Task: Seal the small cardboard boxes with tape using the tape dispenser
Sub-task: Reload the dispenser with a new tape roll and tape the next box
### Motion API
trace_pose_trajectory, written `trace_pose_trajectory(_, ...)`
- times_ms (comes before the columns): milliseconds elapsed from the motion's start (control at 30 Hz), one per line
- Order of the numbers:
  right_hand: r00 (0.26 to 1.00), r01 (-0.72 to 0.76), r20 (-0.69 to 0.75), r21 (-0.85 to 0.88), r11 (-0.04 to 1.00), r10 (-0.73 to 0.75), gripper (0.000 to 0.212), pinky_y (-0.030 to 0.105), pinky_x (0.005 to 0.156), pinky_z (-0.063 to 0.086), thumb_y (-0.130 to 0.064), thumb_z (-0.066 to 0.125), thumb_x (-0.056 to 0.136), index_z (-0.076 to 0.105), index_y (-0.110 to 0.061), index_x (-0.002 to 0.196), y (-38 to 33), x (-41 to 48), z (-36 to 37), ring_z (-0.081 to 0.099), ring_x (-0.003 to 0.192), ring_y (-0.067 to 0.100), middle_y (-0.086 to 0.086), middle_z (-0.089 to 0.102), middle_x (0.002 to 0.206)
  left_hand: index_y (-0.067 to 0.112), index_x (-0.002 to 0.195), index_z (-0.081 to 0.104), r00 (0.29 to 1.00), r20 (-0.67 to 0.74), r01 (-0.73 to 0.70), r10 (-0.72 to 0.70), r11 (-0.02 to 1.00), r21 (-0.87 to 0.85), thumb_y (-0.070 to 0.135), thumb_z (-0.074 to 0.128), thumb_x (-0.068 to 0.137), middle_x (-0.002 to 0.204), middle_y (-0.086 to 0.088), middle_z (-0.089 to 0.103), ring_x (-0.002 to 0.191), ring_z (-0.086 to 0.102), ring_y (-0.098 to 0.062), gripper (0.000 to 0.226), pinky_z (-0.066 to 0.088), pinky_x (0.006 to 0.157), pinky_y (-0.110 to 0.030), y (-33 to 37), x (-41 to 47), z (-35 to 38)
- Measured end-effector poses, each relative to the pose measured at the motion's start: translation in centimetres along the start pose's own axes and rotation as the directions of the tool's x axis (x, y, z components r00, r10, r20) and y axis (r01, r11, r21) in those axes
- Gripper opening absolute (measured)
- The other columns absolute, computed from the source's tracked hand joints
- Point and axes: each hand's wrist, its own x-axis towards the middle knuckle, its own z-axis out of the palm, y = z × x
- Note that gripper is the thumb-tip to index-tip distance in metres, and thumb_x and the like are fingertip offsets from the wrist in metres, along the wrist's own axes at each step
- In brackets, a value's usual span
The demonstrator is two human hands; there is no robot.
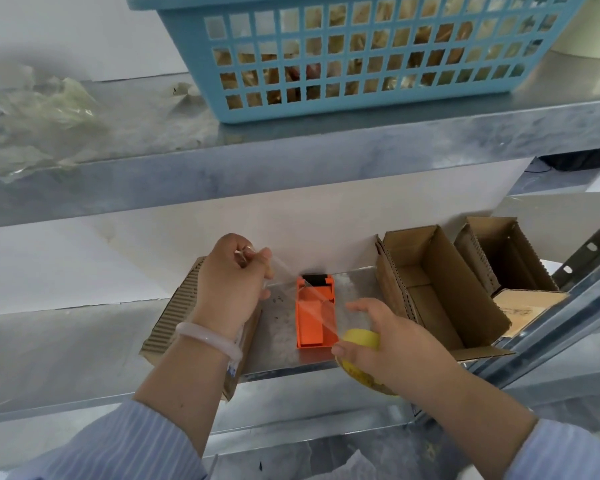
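Observation:
An orange tape dispenser (315,313) lies on the metal shelf (281,355) between my hands. My right hand (388,344) grips a yellow roll of clear tape (361,339) just right of it. My left hand (229,282) pinches the free end of the clear tape strip (309,306), which stretches across the dispenser to the roll. Under my left hand and wrist lies a cardboard box (174,323), largely hidden by the arm. An open cardboard box (430,289) stands to the right, a second open box (503,258) behind it.
A higher metal shelf (291,157) carries a blue plastic basket (354,57) with packets inside and crumpled clear plastic (32,116) at the left. A white wall backs the shelves. A slanted metal upright (568,306) runs along the right side.

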Motion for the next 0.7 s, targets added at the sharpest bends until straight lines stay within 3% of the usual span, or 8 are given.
trace_pose_trajectory(200, 0.997, -0.074, 0.032, 0.160, 0.984, 0.070, 0.054, 0.024, 0.078, 0.052, -0.067, 0.069, 0.073, 0.048, -0.047, 0.118, 0.6, 1.5, 0.1, 0.059, 0.091, 0.006, -0.014, 0.057, 0.097, 0.008, 0.088, 0.058, 0.987, 0.067, 0.148, -0.143, 0.986, -0.076, 0.021, 0.062, 0.095, 0.070, -0.008, 0.069, 0.049, 0.053, -0.016, 0.016, 0.049, 0.052, -0.032, -2.0, 0.4, 0.2)
trace_pose_trajectory(367, 0.987, -0.147, -0.014, 0.341, 0.929, 0.161, 0.043, 0.023, 0.067, 0.046, -0.057, 0.080, 0.069, 0.060, -0.042, 0.104, 2.6, 1.3, -0.5, 0.060, 0.083, 0.006, -0.010, 0.060, 0.088, 0.013, 0.085, 0.063, 0.926, 0.152, 0.367, -0.346, 0.918, -0.148, 0.033, 0.068, 0.088, 0.074, -0.003, 0.067, 0.062, 0.063, -0.006, 0.021, 0.050, 0.064, -0.029, -3.8, 0.2, 3.4)
trace_pose_trajectory(433, 0.984, -0.155, -0.025, 0.348, 0.925, 0.174, 0.040, 0.020, 0.067, 0.043, -0.054, 0.081, 0.070, 0.060, -0.043, 0.102, 3.1, 0.9, -0.6, 0.057, 0.085, 0.004, -0.012, 0.060, 0.091, 0.017, 0.099, 0.057, 0.919, 0.206, 0.361, -0.335, 0.927, -0.103, 0.039, 0.077, 0.079, 0.089, 0.000, 0.067, 0.080, 0.064, -0.009, 0.036, 0.051, 0.071, -0.026, -4.1, -0.4, 4.8)
trace_pose_trajectory(500, 0.983, -0.161, -0.029, 0.318, 0.934, 0.179, 0.041, 0.015, 0.063, 0.040, -0.053, 0.080, 0.071, 0.057, -0.043, 0.104, 3.2, 0.6, -0.6, 0.056, 0.083, 0.003, -0.013, 0.057, 0.091, 0.025, 0.098, 0.046, 0.929, 0.212, 0.316, -0.304, 0.948, -0.028, 0.032, 0.081, 0.077, 0.091, 0.005, 0.063, 0.083, 0.059, -0.007, 0.042, 0.046, 0.065, -0.017, -3.8, -1.2, 5.8)
trace_pose_trajectory(533, 0.984, -0.160, -0.029, 0.290, 0.944, 0.176, 0.043, 0.014, 0.060, 0.038, -0.053, 0.079, 0.072, 0.055, -0.044, 0.107, 3.1, 0.4, -0.5, 0.056, 0.080, 0.003, -0.013, 0.055, 0.089, 0.029, 0.095, 0.041, 0.937, 0.205, 0.285, -0.283, 0.958, 0.021, 0.031, 0.081, 0.076, 0.093, 0.005, 0.062, 0.085, 0.059, -0.008, 0.044, 0.045, 0.064, -0.017, -4.0, -1.6, 6.3)
trace_pose_trajectory(633, 0.985, -0.153, -0.035, 0.236, 0.960, 0.166, 0.043, 0.013, 0.057, 0.037, -0.050, 0.077, 0.076, 0.050, -0.047, 0.109, 3.0, 0.1, -0.2, 0.054, 0.079, 0.002, -0.014, 0.052, 0.088, 0.032, 0.097, 0.036, 0.943, 0.219, 0.222, -0.249, 0.965, 0.143, 0.036, 0.082, 0.072, 0.106, 0.004, 0.056, 0.100, 0.055, -0.015, 0.053, 0.048, 0.082, -0.029, -4.4, -1.9, 7.3)
trace_pose_trajectory(700, 0.984, -0.154, -0.052, 0.239, 0.959, 0.171, 0.041, 0.014, 0.058, 0.038, -0.046, 0.077, 0.077, 0.049, -0.048, 0.108, 3.2, 0.0, -0.2, 0.053, 0.079, 0.002, -0.016, 0.051, 0.087, 0.029, 0.105, 0.037, 0.930, 0.246, 0.256, -0.272, 0.962, 0.095, 0.032, 0.078, 0.076, 0.101, 0.007, 0.056, 0.095, 0.056, -0.011, 0.050, 0.047, 0.079, -0.028, -4.5, -1.6, 7.5)
